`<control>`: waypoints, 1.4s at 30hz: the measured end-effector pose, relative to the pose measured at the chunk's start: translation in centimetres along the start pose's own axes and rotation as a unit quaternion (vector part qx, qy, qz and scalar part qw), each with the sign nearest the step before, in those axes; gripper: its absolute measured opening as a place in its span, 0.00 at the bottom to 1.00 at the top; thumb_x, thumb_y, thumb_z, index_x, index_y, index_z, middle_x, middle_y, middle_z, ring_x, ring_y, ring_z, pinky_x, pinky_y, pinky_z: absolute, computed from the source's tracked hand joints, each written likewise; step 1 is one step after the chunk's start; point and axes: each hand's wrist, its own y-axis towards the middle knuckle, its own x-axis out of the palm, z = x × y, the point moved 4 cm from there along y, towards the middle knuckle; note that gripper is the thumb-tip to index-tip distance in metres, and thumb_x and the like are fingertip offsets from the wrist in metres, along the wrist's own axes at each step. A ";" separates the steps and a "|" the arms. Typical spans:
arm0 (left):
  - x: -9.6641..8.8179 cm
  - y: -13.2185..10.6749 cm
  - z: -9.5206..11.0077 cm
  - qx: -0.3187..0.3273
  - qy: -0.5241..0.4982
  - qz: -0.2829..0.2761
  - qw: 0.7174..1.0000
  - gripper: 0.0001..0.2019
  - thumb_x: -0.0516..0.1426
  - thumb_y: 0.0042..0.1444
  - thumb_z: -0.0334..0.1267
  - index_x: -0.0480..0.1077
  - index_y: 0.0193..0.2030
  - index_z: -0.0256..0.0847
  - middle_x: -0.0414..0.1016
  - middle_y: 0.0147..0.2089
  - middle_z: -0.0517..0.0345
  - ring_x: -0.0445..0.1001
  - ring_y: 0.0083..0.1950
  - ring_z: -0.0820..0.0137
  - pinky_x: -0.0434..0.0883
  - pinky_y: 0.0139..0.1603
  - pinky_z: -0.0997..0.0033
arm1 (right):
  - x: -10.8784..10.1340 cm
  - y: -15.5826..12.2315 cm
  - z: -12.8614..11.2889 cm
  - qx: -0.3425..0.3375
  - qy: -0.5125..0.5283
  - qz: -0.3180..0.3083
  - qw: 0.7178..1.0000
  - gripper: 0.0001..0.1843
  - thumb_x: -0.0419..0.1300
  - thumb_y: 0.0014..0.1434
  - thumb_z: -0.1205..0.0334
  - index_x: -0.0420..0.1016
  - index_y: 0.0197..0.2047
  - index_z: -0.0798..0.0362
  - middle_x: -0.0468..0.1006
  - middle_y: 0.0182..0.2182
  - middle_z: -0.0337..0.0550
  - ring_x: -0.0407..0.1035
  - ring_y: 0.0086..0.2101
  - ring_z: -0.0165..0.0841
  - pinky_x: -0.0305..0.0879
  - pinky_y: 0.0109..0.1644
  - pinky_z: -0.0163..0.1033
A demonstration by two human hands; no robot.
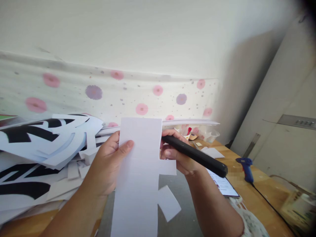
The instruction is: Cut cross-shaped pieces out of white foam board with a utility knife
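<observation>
Board point(139, 194): white, straight ahead between the two hands, long axis running away from the body, its near end passing out of the bottom of view.
Tab point(169, 167): juts from the board's right edge, just below the right hand, which is the nearer one to it.
Left hand point(111, 156): clamped on the board's left edge, thumb flat on the near face, fingers behind; the forearm slants in from lower left.
Right hand point(184, 163): closed round the tool beside the board's right edge, thumb below the handle; whether its fingers touch the board I cannot tell.
Tool point(195, 154): black, sloping down to the right, its far end at the board's edge above the tab; no blade shows.
Hands: apart, the board's width between them.
Mat point(185, 189): grey, under the board; an offcut point(170, 204) lies on it.
Right side: phone point(228, 187), then glue gun point(247, 169).
Left side: heaped cutouts point(44, 144).
</observation>
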 end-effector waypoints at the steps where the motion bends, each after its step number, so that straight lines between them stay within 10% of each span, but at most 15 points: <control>1: 0.0 0.0 0.0 0.000 0.000 -0.001 1.000 0.24 0.68 0.51 0.43 0.72 0.54 0.45 0.82 0.37 0.54 0.81 0.31 0.60 0.78 0.29 0.64 | 0.0 -0.1 0.0 0.007 -0.002 -0.005 1.000 0.21 0.72 0.48 0.71 0.77 0.46 0.49 0.79 0.33 0.35 0.73 0.26 0.23 0.69 0.29 0.29; 8: 0.0 0.1 0.2 0.003 0.001 -0.021 1.000 0.26 0.69 0.50 0.43 0.71 0.56 0.46 0.83 0.39 0.52 0.81 0.32 0.59 0.78 0.29 0.64 | -0.6 -0.1 0.2 0.030 -0.018 0.008 0.999 0.21 0.74 0.47 0.68 0.77 0.45 0.50 0.80 0.32 0.36 0.75 0.28 0.26 0.71 0.32 0.30; 16: 0.4 0.3 -1.4 -0.057 -0.020 -0.034 0.998 0.26 0.68 0.52 0.43 0.72 0.58 0.46 0.81 0.30 0.58 0.78 0.24 0.63 0.75 0.24 0.68 | -4.3 -2.8 -1.7 -0.108 -0.012 0.208 0.972 0.29 0.68 0.51 0.36 0.84 0.43 0.54 0.69 0.15 0.31 0.59 0.15 0.23 0.67 0.23 0.31; 32: 2.7 -0.1 -5.0 -0.114 -0.108 -0.083 0.984 0.20 0.68 0.53 0.40 0.74 0.53 0.44 0.84 0.36 0.54 0.82 0.30 0.63 0.74 0.23 0.76 | -1.3 -4.6 4.2 0.003 0.238 0.225 0.945 0.22 0.77 0.42 0.45 0.79 0.33 0.50 0.69 0.14 0.27 0.66 0.18 0.27 0.69 0.27 0.34; 42: 2.8 0.0 -5.9 -0.132 -0.132 -0.079 0.979 0.25 0.68 0.51 0.39 0.71 0.57 0.46 0.84 0.39 0.53 0.83 0.34 0.59 0.80 0.36 0.62 | -1.2 -4.7 4.3 0.011 0.216 0.255 0.943 0.21 0.76 0.39 0.44 0.79 0.29 0.50 0.68 0.12 0.29 0.65 0.16 0.29 0.68 0.23 0.36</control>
